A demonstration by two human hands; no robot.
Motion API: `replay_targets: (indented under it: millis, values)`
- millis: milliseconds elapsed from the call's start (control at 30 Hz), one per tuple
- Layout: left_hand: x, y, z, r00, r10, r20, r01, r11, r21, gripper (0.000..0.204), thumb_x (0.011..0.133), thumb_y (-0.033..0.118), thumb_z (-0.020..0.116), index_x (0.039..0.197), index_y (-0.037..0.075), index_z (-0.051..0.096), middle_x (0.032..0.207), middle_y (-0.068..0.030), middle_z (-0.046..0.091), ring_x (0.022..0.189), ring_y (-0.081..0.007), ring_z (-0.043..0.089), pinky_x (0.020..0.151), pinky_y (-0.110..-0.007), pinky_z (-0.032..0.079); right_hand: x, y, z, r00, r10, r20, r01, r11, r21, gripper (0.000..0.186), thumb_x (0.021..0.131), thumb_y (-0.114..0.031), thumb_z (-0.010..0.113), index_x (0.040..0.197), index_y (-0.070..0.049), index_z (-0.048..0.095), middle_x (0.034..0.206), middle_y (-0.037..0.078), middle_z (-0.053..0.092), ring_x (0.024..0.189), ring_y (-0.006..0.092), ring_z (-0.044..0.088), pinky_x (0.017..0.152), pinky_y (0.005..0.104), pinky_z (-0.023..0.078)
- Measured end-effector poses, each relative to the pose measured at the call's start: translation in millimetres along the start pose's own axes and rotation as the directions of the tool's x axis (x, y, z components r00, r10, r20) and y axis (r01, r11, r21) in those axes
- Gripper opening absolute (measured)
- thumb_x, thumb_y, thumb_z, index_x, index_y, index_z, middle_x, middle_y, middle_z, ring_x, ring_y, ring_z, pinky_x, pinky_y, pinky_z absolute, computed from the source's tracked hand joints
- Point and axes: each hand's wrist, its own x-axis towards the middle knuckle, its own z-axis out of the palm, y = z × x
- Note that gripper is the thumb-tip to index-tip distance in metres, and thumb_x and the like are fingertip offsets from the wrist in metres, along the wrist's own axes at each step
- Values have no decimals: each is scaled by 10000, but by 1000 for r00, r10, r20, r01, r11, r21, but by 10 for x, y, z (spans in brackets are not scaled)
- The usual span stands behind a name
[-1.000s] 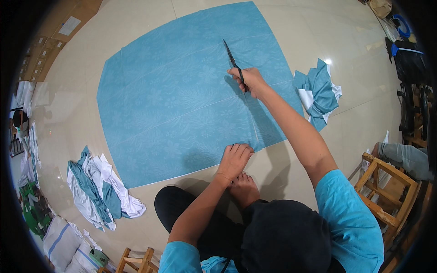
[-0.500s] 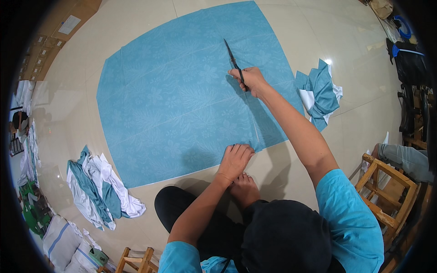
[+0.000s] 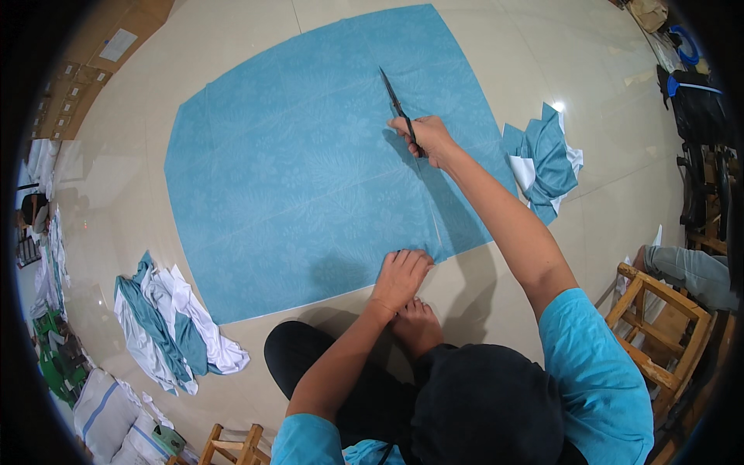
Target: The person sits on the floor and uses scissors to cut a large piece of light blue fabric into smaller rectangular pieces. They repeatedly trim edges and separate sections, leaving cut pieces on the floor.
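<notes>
A large teal sheet of fabric (image 3: 287,178) with a pale leaf pattern lies spread on the floor. Over its right half, my right hand (image 3: 428,138) is closed around the handles of dark scissors (image 3: 398,107), whose blades point to the far side and look closed. From below the scissors, a pale slit (image 3: 435,217) runs down toward the near edge. At that edge, just left of the slit, my left hand (image 3: 403,277) has its fingers curled over the fabric, closed on it. My bare foot (image 3: 417,325) rests just beneath that hand.
Crumpled teal and white cloth (image 3: 542,159) lies to the right, with another heap (image 3: 170,325) at the near left. Wooden stools (image 3: 659,333) stand at the right and near edge. Cardboard boxes (image 3: 101,62) are at far left, white sacks (image 3: 108,411) at near left.
</notes>
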Motion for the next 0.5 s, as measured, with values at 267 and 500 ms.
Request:
replay_targets:
  millis: [267, 500]
  values:
    - [-2, -3, -13, 1000, 9, 6, -9, 1000, 18, 138, 1006, 209, 679, 1121, 132, 672, 1167, -9, 669, 1050, -195, 631, 891, -383, 445, 102, -146, 32, 1000, 5, 13, -5, 1000, 23, 395, 830, -416, 890, 826, -83, 677, 650, -12, 541, 522, 106, 505, 465, 269, 382]
    - [-6, -8, 6, 1000, 15, -11, -14, 1000, 27, 142, 1001, 226, 691, 1112, 139, 671, 1159, 0, 666, 1037, -190, 627, 886, -380, 444, 172, -191, 38, 1000, 15, 0, -15, 1000, 6, 382, 830, -408, 890, 828, -86, 683, 640, -14, 544, 530, 100, 508, 468, 258, 387]
